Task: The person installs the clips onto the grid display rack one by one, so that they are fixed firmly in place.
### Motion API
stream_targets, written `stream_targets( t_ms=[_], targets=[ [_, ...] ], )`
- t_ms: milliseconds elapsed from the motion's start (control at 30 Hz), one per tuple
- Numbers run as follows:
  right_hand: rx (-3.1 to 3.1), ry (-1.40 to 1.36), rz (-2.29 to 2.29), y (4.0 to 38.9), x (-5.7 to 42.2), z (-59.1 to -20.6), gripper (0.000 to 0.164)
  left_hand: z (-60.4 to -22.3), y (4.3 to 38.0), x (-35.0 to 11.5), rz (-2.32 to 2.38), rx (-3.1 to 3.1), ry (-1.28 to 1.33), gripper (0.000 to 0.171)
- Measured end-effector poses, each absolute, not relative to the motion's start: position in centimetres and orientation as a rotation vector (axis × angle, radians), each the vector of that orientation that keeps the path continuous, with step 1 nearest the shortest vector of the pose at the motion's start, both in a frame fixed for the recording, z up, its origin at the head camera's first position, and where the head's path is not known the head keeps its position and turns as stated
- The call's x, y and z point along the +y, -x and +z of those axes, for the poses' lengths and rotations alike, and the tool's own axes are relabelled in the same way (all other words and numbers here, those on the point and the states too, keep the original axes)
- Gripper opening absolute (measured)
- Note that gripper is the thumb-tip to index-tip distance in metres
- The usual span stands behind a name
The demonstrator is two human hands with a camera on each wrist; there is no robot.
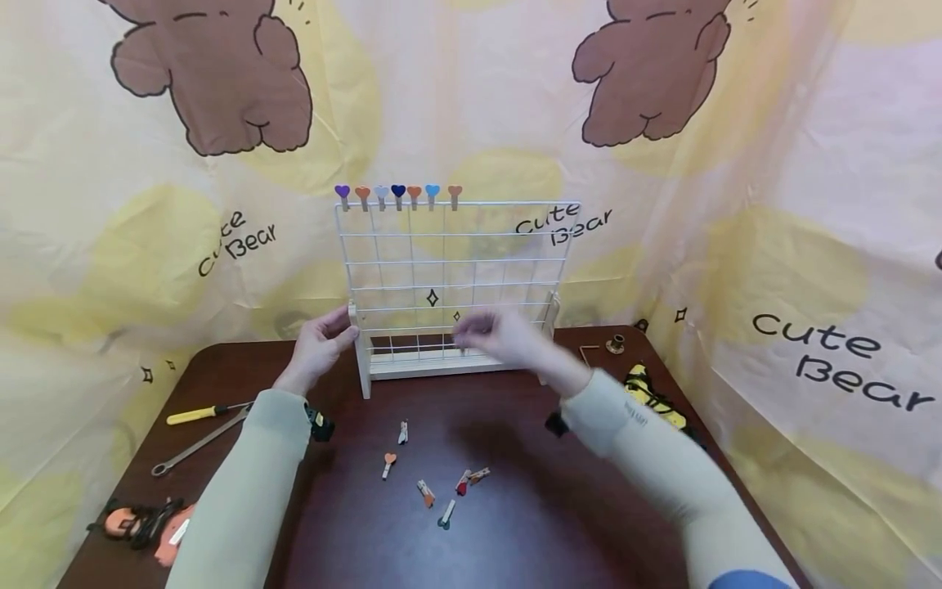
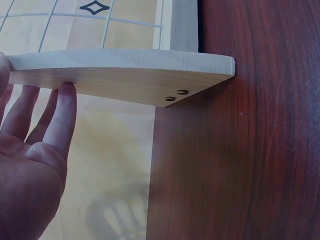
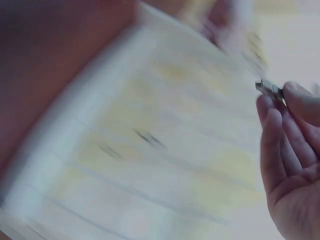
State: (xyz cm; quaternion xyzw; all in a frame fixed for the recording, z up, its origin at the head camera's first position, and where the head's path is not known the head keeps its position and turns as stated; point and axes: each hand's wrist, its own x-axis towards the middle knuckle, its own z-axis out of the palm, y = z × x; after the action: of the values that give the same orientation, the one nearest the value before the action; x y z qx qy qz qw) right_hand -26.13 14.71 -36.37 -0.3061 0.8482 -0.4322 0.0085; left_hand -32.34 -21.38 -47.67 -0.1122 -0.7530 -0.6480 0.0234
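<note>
In the head view, a white wire grid rack stands in a wooden frame [image 1: 419,370]. My left hand [image 1: 318,348] grips its left wooden side post [image 2: 120,75], fingertips against the post's outer face in the left wrist view. Heart-topped mini clothespins [image 1: 398,196], several in a row, sit clipped along the left half of the top wire. My right hand [image 1: 508,337] is in front of the grid's lower right part. Thumb and fingertips pinch a small clothespin [image 3: 270,89], seen in the right wrist view; the hand hides its heart.
Several loose clothespins [image 1: 389,466] lie on the dark red table before the rack. At the left are a yellow-handled screwdriver [image 1: 195,415], a wrench [image 1: 199,446] and an orange tool [image 1: 171,532]. A yellow-black tool [image 1: 655,397], a hex key [image 1: 586,352] and a metal fitting [image 1: 615,343] lie right.
</note>
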Motion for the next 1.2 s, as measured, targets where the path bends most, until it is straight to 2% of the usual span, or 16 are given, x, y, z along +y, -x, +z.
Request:
stream_targets(
  t_ms=[200, 300, 400, 700, 833, 900, 1000, 1133, 1200],
  targets=[
    [2.902, 1.035, -1.688, 29.9, 15.5, -24.9, 0.009, -47.8, 32.5, -21.5, -2.01, -2.337, 0.351, 0.058],
    [2.979, 1.049, -1.757, 31.5, 15.3, -21.9, 0.006, -47.8, 32.5, -21.5, -2.004, -2.337, 0.333, 0.057],
    [2.998, 1.056, -1.797, 33.0, 14.9, -20.9, 0.004, -48.1, 32.7, -21.5, -2.007, -2.324, 0.34, 0.057],
    [2.984, 0.987, -1.722, 34.8, 14.8, -22.4, 0.004, -48.1, 32.5, -21.4, -2.024, -2.34, 0.312, 0.058],
    [3.041, 0.999, -1.624, 34.7, 15.3, -22.8, 0.014, -48.0, 32.5, -21.5, -2.0, -2.352, 0.317, 0.059],
    [3.146, 1.08, -1.57, 34.4, 15.5, -23.5, 0.021, -48.0, 32.4, -21.5, -1.993, -2.346, 0.319, 0.058],
    [3.311, 1.386, -1.588, 33.3, 15.8, -25.6, 0.02, -48.2, 32.4, -21.6, -1.986, -2.341, 0.329, 0.058],
    [3.179, 1.784, -1.547, 30.4, 15.8, -30.8, 0.01, -47.9, 32.3, -21.5, -1.994, -2.341, 0.322, 0.058],
    [2.983, 1.768, -1.343, 28.6, 15.6, -34.2, 0.009, -47.7, 32.4, -21.5, -2.003, -2.343, 0.327, 0.059]
  ],
)
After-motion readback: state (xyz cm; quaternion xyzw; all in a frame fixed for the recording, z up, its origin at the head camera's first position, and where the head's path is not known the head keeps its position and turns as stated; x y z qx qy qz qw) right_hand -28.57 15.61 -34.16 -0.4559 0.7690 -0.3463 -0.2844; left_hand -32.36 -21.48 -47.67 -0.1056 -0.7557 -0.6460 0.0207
